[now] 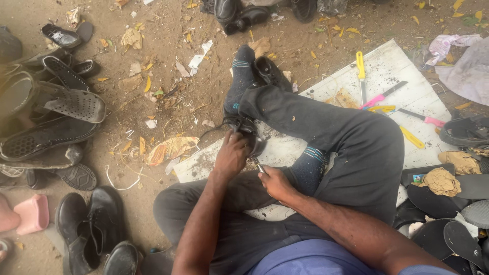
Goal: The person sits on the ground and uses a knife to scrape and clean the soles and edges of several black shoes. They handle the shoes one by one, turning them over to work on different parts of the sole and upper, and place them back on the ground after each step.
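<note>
The left hand (232, 155) is closed over a black shoe (243, 127), which lies directly under and just beyond its fingers, pressed against the person's shin. The right hand (276, 183) is just beside it, toward the person's body, with its fingers together around a thin metal tool (257, 165) whose tip points up to the shoe. The shoe rests near the left edge of a dirty white board (392, 66) that lies on the ground, and the crossed legs in dark trousers cover the middle of the board. Toward the far right corner of the board lie a yellow-handled tool (360, 69) and a pink-handled knife (383, 94). On the dirt ground well to the left is a heap of worn shoes and soles (51, 117).
</note>
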